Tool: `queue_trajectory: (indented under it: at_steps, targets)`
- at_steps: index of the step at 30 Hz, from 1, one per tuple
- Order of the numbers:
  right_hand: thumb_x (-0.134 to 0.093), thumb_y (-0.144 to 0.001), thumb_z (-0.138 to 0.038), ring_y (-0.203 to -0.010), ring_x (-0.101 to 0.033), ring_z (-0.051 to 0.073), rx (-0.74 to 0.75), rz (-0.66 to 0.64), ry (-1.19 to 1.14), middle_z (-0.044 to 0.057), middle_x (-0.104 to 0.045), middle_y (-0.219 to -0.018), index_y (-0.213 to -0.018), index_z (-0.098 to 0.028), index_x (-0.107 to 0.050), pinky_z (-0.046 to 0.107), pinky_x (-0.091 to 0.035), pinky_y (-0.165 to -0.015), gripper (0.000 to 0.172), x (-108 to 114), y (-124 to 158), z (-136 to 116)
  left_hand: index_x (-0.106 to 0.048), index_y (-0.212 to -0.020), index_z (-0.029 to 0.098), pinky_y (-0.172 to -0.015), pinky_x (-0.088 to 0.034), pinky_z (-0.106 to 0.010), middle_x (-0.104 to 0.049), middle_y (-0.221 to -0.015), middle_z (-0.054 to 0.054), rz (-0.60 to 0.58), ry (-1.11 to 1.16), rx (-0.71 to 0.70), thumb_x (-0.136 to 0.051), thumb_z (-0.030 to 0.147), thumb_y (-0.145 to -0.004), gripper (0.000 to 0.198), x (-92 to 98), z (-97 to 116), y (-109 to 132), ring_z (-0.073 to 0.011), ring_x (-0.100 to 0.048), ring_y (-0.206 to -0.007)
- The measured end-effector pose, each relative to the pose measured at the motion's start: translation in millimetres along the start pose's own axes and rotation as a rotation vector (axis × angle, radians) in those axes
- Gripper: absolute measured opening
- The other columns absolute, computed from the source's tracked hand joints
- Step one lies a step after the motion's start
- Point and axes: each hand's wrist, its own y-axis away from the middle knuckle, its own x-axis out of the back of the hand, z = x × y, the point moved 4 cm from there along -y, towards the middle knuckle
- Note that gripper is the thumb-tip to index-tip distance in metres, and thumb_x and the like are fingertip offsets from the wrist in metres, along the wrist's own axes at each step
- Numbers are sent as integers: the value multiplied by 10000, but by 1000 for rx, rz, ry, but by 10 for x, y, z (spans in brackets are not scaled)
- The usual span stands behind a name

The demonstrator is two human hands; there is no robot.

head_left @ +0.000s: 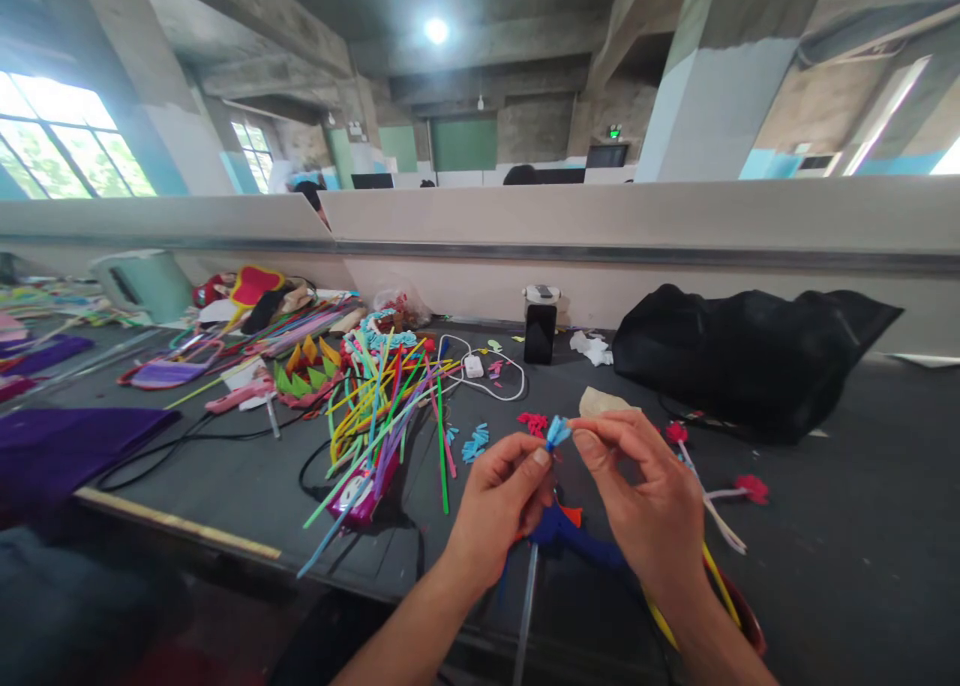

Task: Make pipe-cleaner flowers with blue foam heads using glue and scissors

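Between my hands is a small light-blue flower (557, 431) of short fuzzy pipe-cleaner pieces with a darker blue base. My left hand (504, 496) pinches its base between thumb and index finger. The thumb and index finger of my right hand (643, 486) come together at the flower's right edge; what lies between those fingertips is too small to make out. Below the hands lies a blue glue gun (577, 541), partly hidden, with a clear glue stick (528, 606) near it. Just beyond are cut light-blue pieces (475, 443) and red pieces (533, 423).
A pile of colourful pipe cleaners (390, 406) lies to the left, near a pink glue gun (238, 394). A phone (540, 333) stands upright by the partition (480, 291). A black bag (739, 361) and red-tipped stems (750, 489) are on the right. Cables cross the table.
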Motion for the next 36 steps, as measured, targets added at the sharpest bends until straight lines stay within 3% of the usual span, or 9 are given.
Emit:
queue_trajectory:
  at_steps: [6, 18, 29, 33, 36]
  targets:
    - [-619, -878, -301, -931, -604, 188, 13, 34, -8, 29, -646, -958, -936, -263, -700, 337, -458, -821, 107, 95, 29, -28, -688, -876, 146, -481, -354, -200, -563, -647, 14, -9, 55, -65, -686, 378, -816, 239, 31, 21, -33, -65, -456, -505]
    - [-628, -874, -266, -858, -591, 172, 134, 44, 67, 24, -635, -926, -940, -261, -696, 322, -472, -758, 95, 97, 31, -95, -675, -892, 138, -479, -280, -199, -551, -594, 19, -95, 73, -42, -635, 376, -862, 243, 1, -39, -25, -53, -396, -478]
    - [-627, -875, -265, -857, -596, 156, 91, 31, 44, 12, -650, -914, -923, -247, -700, 300, -461, -770, 89, 56, -4, 51, -637, -888, 126, -448, -224, -205, -545, -565, 16, -93, 103, -21, -582, 376, -893, 256, -10, -2, -13, -49, -342, -447]
    - [-617, -876, -264, -788, -591, 141, 68, -26, 22, 2, -665, -888, -910, -248, -697, 272, -458, -712, 88, 9, -9, 113, -622, -900, 130, -432, -219, -198, -545, -565, 17, -88, 85, -40, -556, 378, -908, 258, 52, 93, -6, -47, -344, -433]
    - [-604, -874, -297, -702, -571, 136, 32, -112, 37, -1, -671, -838, -880, -241, -699, 269, -454, -671, 110, -49, 18, 207, -614, -892, 136, -410, -204, -194, -539, -555, 21, -43, 52, -93, -564, 375, -904, 244, 197, 286, 9, -47, -342, -413]
